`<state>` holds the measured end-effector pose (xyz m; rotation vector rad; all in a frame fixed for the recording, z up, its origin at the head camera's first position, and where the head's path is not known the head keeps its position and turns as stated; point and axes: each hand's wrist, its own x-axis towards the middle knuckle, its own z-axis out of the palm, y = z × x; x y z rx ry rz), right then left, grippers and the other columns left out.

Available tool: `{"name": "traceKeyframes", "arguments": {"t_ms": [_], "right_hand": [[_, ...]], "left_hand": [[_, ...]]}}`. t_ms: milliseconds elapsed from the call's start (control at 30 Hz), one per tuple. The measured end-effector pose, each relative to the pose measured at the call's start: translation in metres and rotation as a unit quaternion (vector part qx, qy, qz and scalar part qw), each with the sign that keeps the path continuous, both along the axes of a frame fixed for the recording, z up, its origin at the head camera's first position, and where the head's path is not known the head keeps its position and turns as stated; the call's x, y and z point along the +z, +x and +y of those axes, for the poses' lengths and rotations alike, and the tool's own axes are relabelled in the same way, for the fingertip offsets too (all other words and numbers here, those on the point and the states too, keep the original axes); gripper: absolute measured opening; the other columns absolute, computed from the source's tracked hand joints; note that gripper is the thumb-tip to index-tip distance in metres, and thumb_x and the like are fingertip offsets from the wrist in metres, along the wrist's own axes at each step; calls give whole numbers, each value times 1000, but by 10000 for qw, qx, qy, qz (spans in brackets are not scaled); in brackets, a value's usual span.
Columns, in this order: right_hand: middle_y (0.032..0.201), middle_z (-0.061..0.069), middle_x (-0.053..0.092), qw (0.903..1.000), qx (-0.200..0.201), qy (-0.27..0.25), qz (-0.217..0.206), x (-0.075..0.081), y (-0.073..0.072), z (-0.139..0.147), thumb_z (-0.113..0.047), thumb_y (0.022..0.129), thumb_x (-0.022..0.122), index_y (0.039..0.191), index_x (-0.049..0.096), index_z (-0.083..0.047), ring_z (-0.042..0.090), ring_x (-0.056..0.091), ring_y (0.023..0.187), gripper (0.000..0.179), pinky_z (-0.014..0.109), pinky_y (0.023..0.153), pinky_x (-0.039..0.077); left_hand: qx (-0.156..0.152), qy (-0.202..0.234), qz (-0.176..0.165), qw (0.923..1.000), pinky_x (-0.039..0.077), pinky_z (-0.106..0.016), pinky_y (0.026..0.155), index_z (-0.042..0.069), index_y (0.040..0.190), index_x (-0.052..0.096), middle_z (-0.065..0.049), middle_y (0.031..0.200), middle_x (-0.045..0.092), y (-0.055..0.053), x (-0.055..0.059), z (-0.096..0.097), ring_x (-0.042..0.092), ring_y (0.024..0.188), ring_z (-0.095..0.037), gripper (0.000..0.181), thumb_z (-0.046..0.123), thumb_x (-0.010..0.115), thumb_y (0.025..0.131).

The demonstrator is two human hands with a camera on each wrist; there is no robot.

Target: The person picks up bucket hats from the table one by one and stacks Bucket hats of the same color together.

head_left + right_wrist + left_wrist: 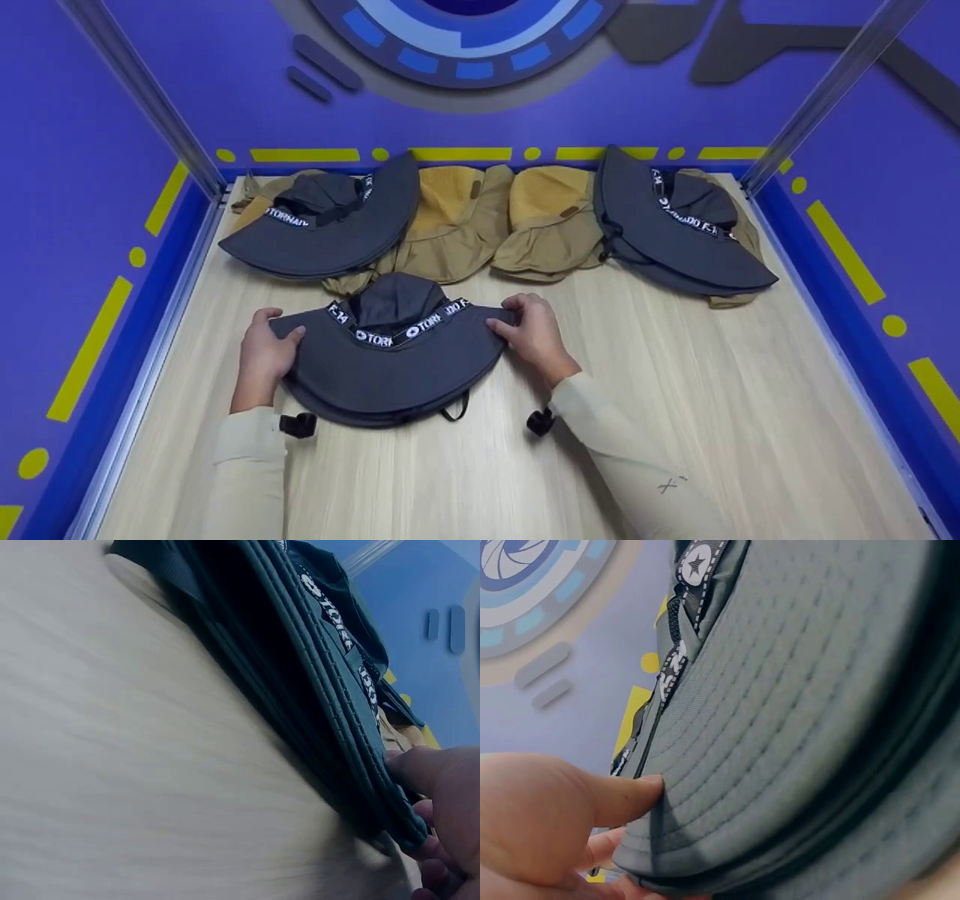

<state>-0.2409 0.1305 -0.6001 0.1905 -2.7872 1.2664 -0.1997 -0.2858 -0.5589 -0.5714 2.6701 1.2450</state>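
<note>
My left hand point(266, 356) and right hand point(535, 335) are apart, each pinching one end of the brim of a grey hat point(390, 375) between them, over the table point(675, 390). Beyond my hands lie tan hats point(446, 202), with other grey hats point(337, 247) either side.

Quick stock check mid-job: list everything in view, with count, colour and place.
Held hat: one visible, dark grey, front middle, between both hands
Back grey hats: two visible, dark grey, back left and back right
Tan hats: at least two, tan and mustard, back middle; more tan cloth shows behind the back grey hats
Table: one, pale wood-grain, under the hats
Walls: three, blue with yellow marks, around the table
Wrist devices: two, black, one by each wrist
Sleeves: two, beige, front
Left hand: one, bare, gripping left brim edge
Right hand: one, bare, gripping right brim edge
</note>
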Motion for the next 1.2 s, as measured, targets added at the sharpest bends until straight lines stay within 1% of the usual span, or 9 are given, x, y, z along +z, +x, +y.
{"name": "traceKeyframes", "arguments": {"t_ms": [233,367,433,500,633,733,900,1033,1200], "right_hand": [[111,16,71,9996,-10,-231,149,-2,4,3,-29,87,83,115,74,0,34,62,107,41,48,99,48],[111,16,70,9980,-72,-537,333,-3,5,12,-28,89,81,117,74,-2,33,62,105,38,47,97,49],[109,17,69,9963,-148,-738,404,-4,6,20,-25,91,79,115,75,-1,32,63,101,34,46,93,52],[107,16,68,9947,-237,-884,471,-4,6,29,-21,92,78,114,75,-1,30,65,95,30,42,87,55],[103,14,68,9932,-378,-952,553,-4,4,46,-16,93,76,110,75,-1,25,67,89,23,38,83,55],[103,13,68,9934,-469,-878,570,-1,1,58,-16,93,76,108,76,-3,25,67,90,20,37,84,53],[107,14,67,9949,-613,-656,458,7,-6,78,-18,94,74,106,76,-5,30,61,98,18,41,87,49],[113,14,66,9966,-674,-390,256,13,-12,100,-22,97,71,109,74,-6,32,58,104,21,43,90,48],[115,17,65,9958,-875,-120,233,22,-22,132,-23,98,69,110,74,-4,34,57,107,23,44,91,47]], "left_hand": [[487,-595,177,9969,31,-65,114,0,153,34,-36,149,32,6,9,19,33,137,-56,59,18,58,102],[530,-1323,697,9873,32,-69,106,7,146,44,-30,152,29,7,18,46,27,137,-56,53,19,63,98],[61,-1592,1130,9807,31,-69,107,6,143,50,-28,152,31,7,20,63,27,139,-54,51,21,67,97],[-695,-1700,1501,9715,29,-69,112,8,142,53,-26,156,32,7,21,81,25,143,-52,51,26,69,97],[-2330,-1806,1879,9369,18,-69,121,17,150,50,-17,166,28,11,13,121,19,153,-48,59,41,67,98],[-3089,-2070,1782,9111,8,-69,124,29,158,40,-11,172,19,17,0,146,11,156,-48,70,59,59,97],[-3404,-2708,1338,8904,2,-71,123,40,162,27,-8,174,8,27,-18,165,0,157,-50,84,80,47,91],[-3514,-2939,1040,8828,1,-71,122,41,162,25,-9,174,5,30,-27,167,-3,157,-51,84,83,42,91],[-3610,-2919,1017,8798,0,-73,122,39,162,25,-10,174,4,30,-30,170,-4,156,-52,85,83,41,91]]}}
